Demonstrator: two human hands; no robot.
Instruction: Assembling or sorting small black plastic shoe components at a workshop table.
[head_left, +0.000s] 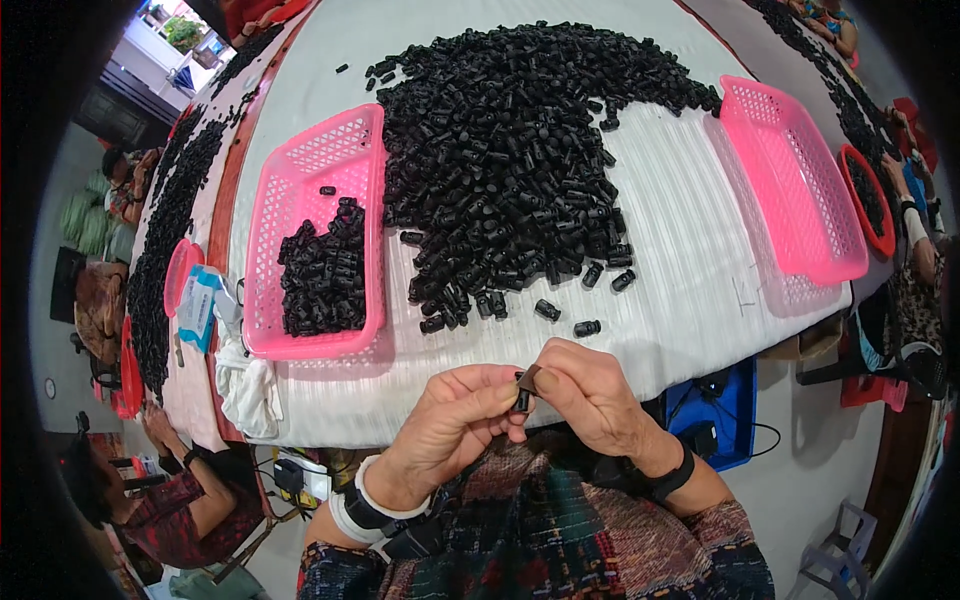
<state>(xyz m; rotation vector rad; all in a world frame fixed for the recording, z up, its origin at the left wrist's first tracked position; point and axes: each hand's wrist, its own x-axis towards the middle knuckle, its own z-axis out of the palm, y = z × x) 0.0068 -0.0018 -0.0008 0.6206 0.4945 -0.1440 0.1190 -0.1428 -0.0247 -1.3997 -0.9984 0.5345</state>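
White ribbed tabletop [690, 300], glossy cylindrical black parts [510, 150].

Just the one view here, a wide fisheye worn on the head, looking steeply down and forward over the desk [690, 290]. The hands [525, 400] sit close under the lens near the bottom middle, forearms coming in from the lower edge. The desk's far side curves away toward the top, and straight edges bow near the dark rim.
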